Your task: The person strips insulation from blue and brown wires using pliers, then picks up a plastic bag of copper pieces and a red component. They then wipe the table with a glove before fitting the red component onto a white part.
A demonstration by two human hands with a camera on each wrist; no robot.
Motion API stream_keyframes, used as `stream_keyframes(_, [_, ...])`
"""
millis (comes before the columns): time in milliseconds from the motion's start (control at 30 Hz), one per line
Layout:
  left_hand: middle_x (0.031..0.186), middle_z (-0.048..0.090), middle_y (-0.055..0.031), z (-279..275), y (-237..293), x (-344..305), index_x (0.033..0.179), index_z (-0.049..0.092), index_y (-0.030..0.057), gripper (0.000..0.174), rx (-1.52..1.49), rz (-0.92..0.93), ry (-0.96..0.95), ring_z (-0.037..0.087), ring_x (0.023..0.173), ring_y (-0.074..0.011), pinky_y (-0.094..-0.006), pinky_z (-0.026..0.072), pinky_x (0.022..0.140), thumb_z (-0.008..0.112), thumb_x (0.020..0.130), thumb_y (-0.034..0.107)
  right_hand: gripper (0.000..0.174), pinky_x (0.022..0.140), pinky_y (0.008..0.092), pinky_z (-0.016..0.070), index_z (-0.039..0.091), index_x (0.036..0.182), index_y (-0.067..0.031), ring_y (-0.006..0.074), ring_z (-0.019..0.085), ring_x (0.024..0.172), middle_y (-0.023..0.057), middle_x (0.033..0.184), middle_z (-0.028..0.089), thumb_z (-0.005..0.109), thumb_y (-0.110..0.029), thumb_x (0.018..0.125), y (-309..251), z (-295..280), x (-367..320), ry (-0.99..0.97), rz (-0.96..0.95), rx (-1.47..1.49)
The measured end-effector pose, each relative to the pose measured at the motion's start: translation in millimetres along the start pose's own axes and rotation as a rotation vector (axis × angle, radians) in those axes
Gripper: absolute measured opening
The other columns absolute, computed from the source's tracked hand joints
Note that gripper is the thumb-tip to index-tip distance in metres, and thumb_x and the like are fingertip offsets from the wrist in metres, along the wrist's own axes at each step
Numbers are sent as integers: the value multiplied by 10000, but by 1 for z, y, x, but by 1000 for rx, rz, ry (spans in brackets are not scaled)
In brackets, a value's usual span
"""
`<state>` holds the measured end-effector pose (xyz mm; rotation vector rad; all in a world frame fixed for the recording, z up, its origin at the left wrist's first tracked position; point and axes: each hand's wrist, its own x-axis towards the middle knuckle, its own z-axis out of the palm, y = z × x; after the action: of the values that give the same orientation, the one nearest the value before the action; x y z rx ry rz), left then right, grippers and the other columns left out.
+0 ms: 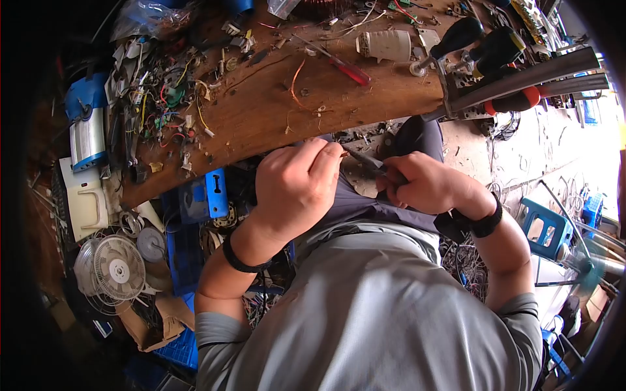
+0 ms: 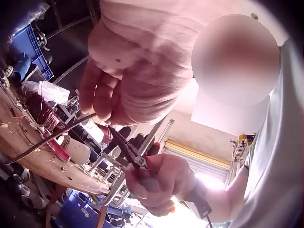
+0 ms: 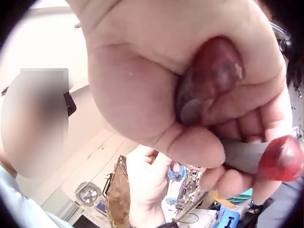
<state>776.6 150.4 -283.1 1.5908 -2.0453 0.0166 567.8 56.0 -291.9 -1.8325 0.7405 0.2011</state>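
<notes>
My right hand (image 1: 424, 182) grips a pair of needle-nose pliers (image 1: 368, 161). Their red-and-grey handles (image 3: 244, 156) show in the palm in the right wrist view. The slim dark pliers' nose points toward the fingertips of my left hand (image 1: 297, 186), close beside them. Between thumb and fingers, the left hand pinches a thin brownish strip (image 2: 52, 137); it runs out long and nearly straight to the lower left in the left wrist view. In the head view only a small coppery bit of it shows at the fingertips. Both hands are over the lap, just off the bench edge.
The wooden bench (image 1: 261, 98) bears a heap of wires and electronic scraps (image 1: 169, 104), a red screwdriver (image 1: 352, 70) and a white cup-like part (image 1: 385, 45). Several tools stand in a metal rack (image 1: 450, 91) at its right end. A fan (image 1: 119, 268) sits lower left, a blue stool (image 1: 546, 225) right.
</notes>
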Motion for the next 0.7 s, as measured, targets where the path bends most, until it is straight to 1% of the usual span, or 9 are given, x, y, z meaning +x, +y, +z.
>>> stream_keyframes(33, [750,614,-84,1,-4,-2,845,621,25,91,-32,4,12,610,613,-268,-342,488,544,691,789,37,253,658,351,500,603,967,33,320,636,715,135,755,649,524,12,727,-3,-1,0,-136,87,241])
stream_keyframes(100, [741,609,-84,3,-10,-4,851,621,21,89,-58,4,27,607,603,-247,-325,481,535,691,801,44,366,694,306,492,588,1055,45,271,635,745,101,767,652,498,48,701,12,9,3,-169,49,271])
stream_keyframes(167, [759,624,-88,3,-14,-4,894,626,39,71,-456,-153,67,607,579,-224,-294,480,529,653,828,42,450,725,315,498,554,1129,38,267,636,800,128,852,653,481,63,686,15,20,2,215,-181,40])
stream_keyframes(200, [738,637,-67,-3,-13,-3,909,641,18,51,-666,-287,5,592,565,-151,-244,469,542,641,879,59,499,800,368,498,525,1172,26,318,617,881,172,972,627,484,73,676,7,22,-1,316,-153,-36])
stream_keyframes(233, [738,637,-67,-6,-13,-4,909,641,18,51,-665,-287,7,592,565,-151,-244,469,542,641,879,59,499,800,368,498,525,1172,26,318,617,881,172,972,627,484,73,676,8,21,0,315,-154,-37])
stream_keyframes(300, [732,620,-25,-12,-14,-3,920,646,7,79,-1345,-635,-181,553,579,-83,-213,458,555,632,907,84,500,891,428,466,521,1180,9,385,581,949,197,1037,593,508,63,683,10,20,5,635,-349,-441])
stream_keyframes(333, [725,594,1,-15,-14,1,912,644,-1,106,-1434,-662,-226,526,595,-55,-193,447,559,629,919,104,522,949,476,429,522,1182,-3,421,553,986,203,1033,586,530,59,664,6,17,4,660,-322,-430])
stream_keyframes(533, [721,601,-19,-14,-15,4,927,654,-2,138,-1739,-711,-344,536,588,-69,-194,426,536,652,906,134,532,899,472,438,536,1149,-13,380,566,927,168,962,575,588,17,621,1,6,1,736,-496,-557])
stream_keyframes(700, [720,603,-21,-13,-12,9,935,655,-7,147,-1698,-706,-396,540,585,-71,-195,424,534,652,907,137,498,829,432,455,546,1116,-27,342,576,881,136,925,572,631,-24,626,-4,7,-1,767,-524,-577])
